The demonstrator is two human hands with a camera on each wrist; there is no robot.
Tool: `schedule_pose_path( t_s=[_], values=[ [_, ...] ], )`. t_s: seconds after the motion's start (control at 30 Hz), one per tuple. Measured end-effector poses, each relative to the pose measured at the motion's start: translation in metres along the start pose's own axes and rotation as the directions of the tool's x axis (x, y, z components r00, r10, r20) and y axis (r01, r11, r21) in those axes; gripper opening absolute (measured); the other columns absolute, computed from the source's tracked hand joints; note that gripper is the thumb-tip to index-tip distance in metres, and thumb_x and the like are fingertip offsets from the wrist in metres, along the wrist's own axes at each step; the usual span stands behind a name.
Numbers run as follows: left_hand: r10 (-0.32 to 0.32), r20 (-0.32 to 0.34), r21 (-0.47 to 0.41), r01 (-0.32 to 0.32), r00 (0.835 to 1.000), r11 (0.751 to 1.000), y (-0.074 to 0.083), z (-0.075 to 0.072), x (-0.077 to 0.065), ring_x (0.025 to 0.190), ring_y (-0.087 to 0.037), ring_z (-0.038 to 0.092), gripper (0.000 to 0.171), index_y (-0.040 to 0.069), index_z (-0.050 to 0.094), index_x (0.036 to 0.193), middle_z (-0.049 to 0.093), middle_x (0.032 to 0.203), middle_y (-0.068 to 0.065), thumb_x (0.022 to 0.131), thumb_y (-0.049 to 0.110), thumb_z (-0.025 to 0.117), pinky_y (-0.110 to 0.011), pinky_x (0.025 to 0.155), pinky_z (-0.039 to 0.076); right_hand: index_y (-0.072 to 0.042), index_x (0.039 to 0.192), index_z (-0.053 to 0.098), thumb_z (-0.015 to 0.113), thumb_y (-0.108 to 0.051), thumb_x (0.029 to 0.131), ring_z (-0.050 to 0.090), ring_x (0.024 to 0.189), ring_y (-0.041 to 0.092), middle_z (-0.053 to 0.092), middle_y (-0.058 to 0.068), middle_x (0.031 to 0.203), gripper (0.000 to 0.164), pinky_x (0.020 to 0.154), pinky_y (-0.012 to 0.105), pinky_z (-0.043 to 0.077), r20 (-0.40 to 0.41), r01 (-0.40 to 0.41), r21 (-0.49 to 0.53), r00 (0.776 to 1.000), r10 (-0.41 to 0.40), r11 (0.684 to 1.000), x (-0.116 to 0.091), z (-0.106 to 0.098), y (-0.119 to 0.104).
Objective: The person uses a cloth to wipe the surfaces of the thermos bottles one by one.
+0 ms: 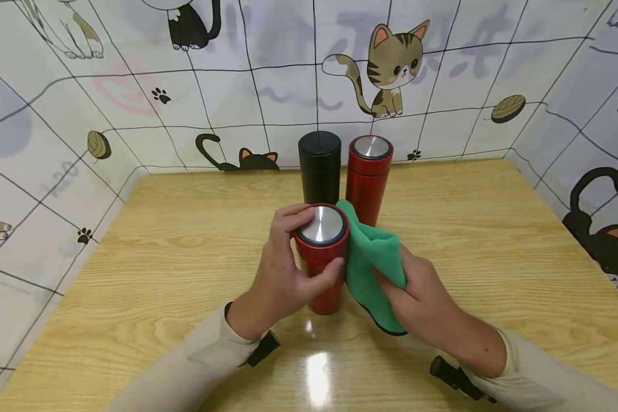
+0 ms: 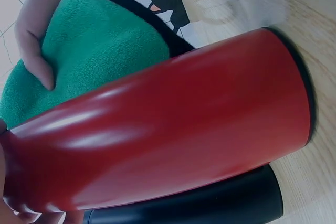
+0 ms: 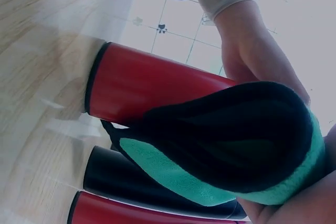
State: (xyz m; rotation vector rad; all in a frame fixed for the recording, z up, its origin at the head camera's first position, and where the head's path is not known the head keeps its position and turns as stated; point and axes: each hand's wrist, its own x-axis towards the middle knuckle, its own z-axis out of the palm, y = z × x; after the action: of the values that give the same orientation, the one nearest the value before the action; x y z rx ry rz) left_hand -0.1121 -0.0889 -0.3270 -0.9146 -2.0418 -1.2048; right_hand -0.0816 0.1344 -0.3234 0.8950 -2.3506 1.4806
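Note:
A red thermos flask (image 1: 325, 292) with a brushed silver lid top (image 1: 321, 225) is gripped near its top by my left hand (image 1: 290, 269), thumb in front and fingers around the far side. My right hand (image 1: 422, 297) holds a folded green cloth (image 1: 373, 274) with a dark edge, and the cloth lies against the flask's right side. In the left wrist view the red flask (image 2: 173, 124) spans the picture with the cloth (image 2: 105, 45) touching it. The right wrist view shows the cloth's dark underside (image 3: 236, 135) beside the flask (image 3: 152, 82).
Behind the held flask stand a black flask (image 1: 320, 166) and a second red flask (image 1: 369, 177) side by side on the wooden table (image 1: 185, 240). A white wall covering (image 1: 283, 86) with cat drawings rises at the back and sides.

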Motion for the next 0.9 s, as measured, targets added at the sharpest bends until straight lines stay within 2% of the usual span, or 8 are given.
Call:
schedule_pose_path(
  t_s=[0.07,0.13,0.33,0.43,0.57,0.67,0.77,0.9],
  values=[
    [0.004,-0.005,0.010,-0.004,1.000,1.000,-0.0010,-0.0002,-0.0007,0.124,-0.034,0.053,0.065,-0.001,0.035,0.132,0.048,0.131,-0.024,0.090,0.034,0.070,-0.042,0.099,0.055,-0.012,0.145,0.049,0.052,0.005,0.097,0.061,0.119,0.003,0.062,0.006,0.138,0.051,0.094,0.017,0.052,0.027,-0.035,-0.035,0.999,0.036,0.999,0.0004,-0.0002,0.0005],
    [0.007,-0.010,0.016,-0.007,1.000,1.000,-0.0017,-0.0001,-0.0009,0.123,-0.034,0.054,0.066,-0.002,0.035,0.132,0.048,0.131,-0.024,0.091,0.038,0.068,-0.042,0.098,0.056,-0.010,0.143,0.051,0.053,0.006,0.096,0.062,0.117,0.003,0.064,0.007,0.136,0.050,0.093,0.017,0.052,0.009,-0.037,-0.046,0.999,0.038,0.998,0.0003,-0.0004,-0.0002],
    [0.005,-0.016,0.029,-0.005,1.000,1.000,-0.0004,0.0003,-0.0003,0.123,-0.034,0.055,0.067,-0.001,0.036,0.131,0.048,0.130,-0.024,0.090,0.043,0.069,-0.042,0.098,0.056,-0.005,0.141,0.054,0.054,0.016,0.090,0.060,0.122,0.002,0.063,0.002,0.137,0.056,0.096,0.015,0.051,-0.101,0.060,0.025,0.993,-0.057,0.998,-0.0007,-0.0004,-0.0033],
    [-0.004,-0.011,0.031,0.004,1.000,1.000,-0.0002,-0.0002,-0.0007,0.123,-0.034,0.055,0.068,0.000,0.036,0.131,0.048,0.130,-0.024,0.089,0.040,0.071,-0.042,0.099,0.056,-0.008,0.145,0.050,0.052,0.013,0.093,0.059,0.124,0.002,0.060,0.002,0.141,0.056,0.096,0.015,0.051,-0.047,0.046,0.023,0.998,-0.045,0.999,0.0003,-0.0009,-0.0019],
    [-0.013,-0.005,0.026,0.013,1.000,1.000,0.0001,-0.0011,-0.0015,0.124,-0.034,0.055,0.069,0.000,0.036,0.131,0.047,0.132,-0.024,0.086,0.031,0.078,-0.042,0.099,0.055,-0.012,0.146,0.048,0.052,0.007,0.097,0.061,0.120,0.001,0.061,0.007,0.139,0.053,0.094,0.016,0.051,0.025,-0.022,-0.032,0.999,0.023,0.999,0.0012,-0.0014,-0.0010],
    [-0.016,0.002,0.024,0.016,1.000,1.000,0.0011,-0.0016,-0.0014,0.125,-0.034,0.056,0.071,0.000,0.035,0.131,0.049,0.137,-0.023,0.083,0.024,0.081,-0.042,0.100,0.055,-0.010,0.144,0.050,0.054,0.009,0.094,0.061,0.119,0.001,0.063,0.009,0.137,0.054,0.094,0.016,0.052,-0.018,-0.019,-0.025,1.000,0.018,1.000,0.0007,-0.0011,-0.0027],
    [-0.015,0.012,0.029,0.015,1.000,0.999,0.0017,-0.0016,-0.0008,0.126,-0.034,0.057,0.073,0.000,0.035,0.132,0.052,0.137,-0.023,0.080,0.020,0.083,-0.041,0.099,0.055,-0.008,0.143,0.052,0.054,0.014,0.091,0.060,0.121,0.001,0.062,0.002,0.138,0.056,0.095,0.015,0.051,-0.074,0.024,0.013,0.997,-0.023,1.000,0.0003,-0.0008,-0.0054],
    [-0.005,0.017,0.035,0.004,1.000,0.999,0.0008,-0.0017,-0.0001,0.124,-0.034,0.058,0.073,-0.001,0.035,0.131,0.054,0.131,-0.025,0.080,0.021,0.083,-0.040,0.098,0.056,-0.011,0.146,0.049,0.052,0.012,0.094,0.059,0.123,0.002,0.060,0.000,0.141,0.057,0.096,0.016,0.051,-0.032,0.022,0.009,0.999,-0.022,1.000,0.0010,-0.0014,-0.0059]
  ],
)
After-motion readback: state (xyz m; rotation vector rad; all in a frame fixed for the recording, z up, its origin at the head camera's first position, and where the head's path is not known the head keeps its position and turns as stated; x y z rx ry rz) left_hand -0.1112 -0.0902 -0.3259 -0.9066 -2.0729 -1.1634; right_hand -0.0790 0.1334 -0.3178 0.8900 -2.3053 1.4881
